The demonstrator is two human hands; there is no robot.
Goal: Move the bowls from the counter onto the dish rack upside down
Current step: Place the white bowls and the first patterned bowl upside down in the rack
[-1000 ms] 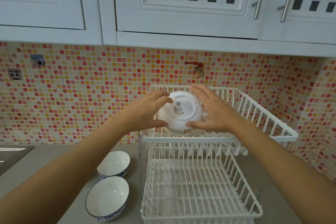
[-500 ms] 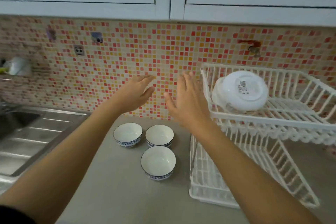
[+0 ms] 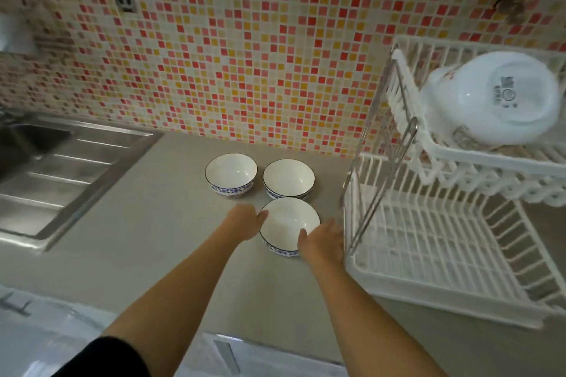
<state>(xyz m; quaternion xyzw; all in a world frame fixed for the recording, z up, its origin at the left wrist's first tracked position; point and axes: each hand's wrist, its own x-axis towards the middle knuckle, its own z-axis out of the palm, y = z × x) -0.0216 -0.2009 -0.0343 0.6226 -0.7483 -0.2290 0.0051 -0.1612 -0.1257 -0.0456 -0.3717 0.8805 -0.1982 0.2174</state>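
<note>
Three white bowls with blue patterned outsides stand upright on the grey counter (image 3: 147, 223). My left hand (image 3: 245, 222) and my right hand (image 3: 321, 242) clasp the nearest bowl (image 3: 288, 220) from either side, with my right thumb over its rim. The bowl still rests on the counter. Behind it stand the back-left bowl (image 3: 231, 173) and the back-right bowl (image 3: 288, 177). A plain white bowl (image 3: 496, 98) lies upside down on the top tier of the white two-tier dish rack (image 3: 428, 144) at the right.
The rack's lower tier (image 3: 428, 242) holds nothing and its metal frame post (image 3: 379, 168) rises close to my right hand. A steel sink with drainboard (image 3: 55, 168) lies at the left. The mosaic tile wall (image 3: 245, 55) backs the counter.
My hands have left the upturned white bowl on the top tier, swung left and dropped to the counter, where they now close around the nearest bowl. My view has tilted downward.
</note>
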